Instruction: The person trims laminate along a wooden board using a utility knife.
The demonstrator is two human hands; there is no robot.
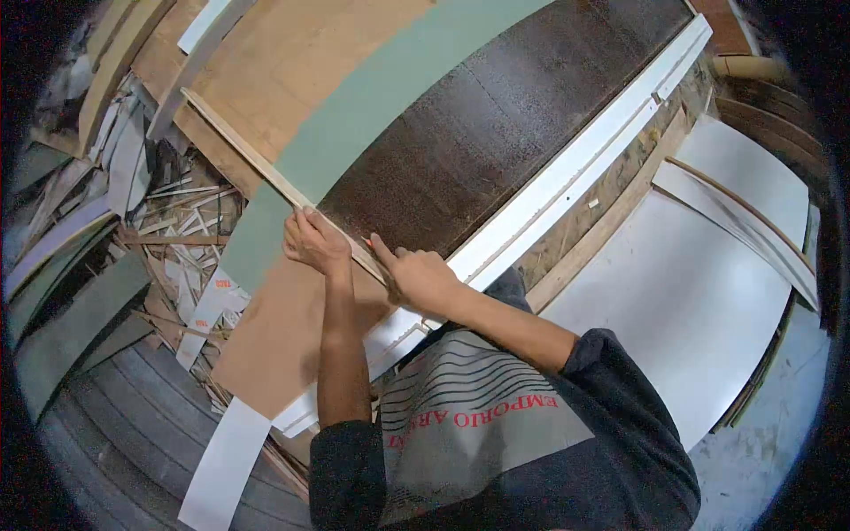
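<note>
My left hand [316, 241] is closed on a narrow, straight wooden strip [243, 149], which lies slantwise across the sheets. My right hand [421, 276] rests beside the strip's near end, index finger extended along it. A small red tip [367, 241] shows at those fingers; the rest of that object is hidden. Under the strip are a dark brown board [469, 133] with a curved edge, a pale green band [354, 96] and a tan sheet [288, 327]. White edging [575, 168] runs along the near side, by my body.
Wood offcuts [190, 208] fill the floor at left, near curved strips [115, 71] and a green-grey panel [84, 332]. At right lie large white sheets [664, 292] with a curved piece [744, 221] on top. A white strip [226, 465] projects at lower left.
</note>
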